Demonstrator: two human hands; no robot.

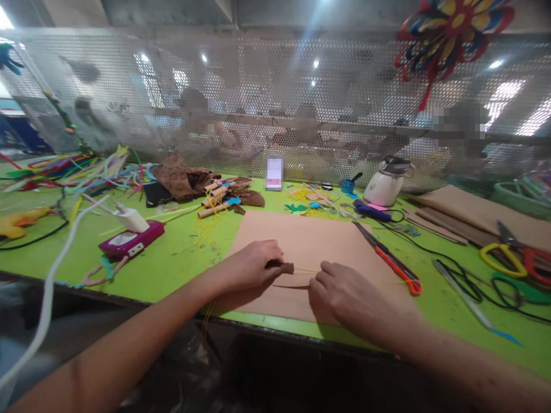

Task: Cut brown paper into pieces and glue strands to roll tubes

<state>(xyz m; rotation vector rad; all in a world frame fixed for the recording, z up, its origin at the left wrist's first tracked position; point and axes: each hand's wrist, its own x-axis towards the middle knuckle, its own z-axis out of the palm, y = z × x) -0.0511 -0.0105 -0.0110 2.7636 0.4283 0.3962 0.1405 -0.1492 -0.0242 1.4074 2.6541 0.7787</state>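
My left hand [258, 263] is closed around a short dark brown roll [287, 268], whose right end sticks out past the fingers. A thin yellow string [306, 271] runs from the roll to my right hand [333, 285], which pinches it between closed fingers. Just below the string, a narrow tan paper strip [293, 281] reaches to the fingers of my right hand; I cannot tell whether they grip it too. Both hands are over a large tan paper sheet [297, 232] lying on the green table [189, 275].
On the sheet's right edge lies a red utility knife [394, 261]; scissors [508, 255] and a black cable [443, 258] are farther right. Tan paper tubes [213, 206], a phone [274, 173] and a white jug [383, 182] stand behind. A purple power strip [129, 240] sits left.
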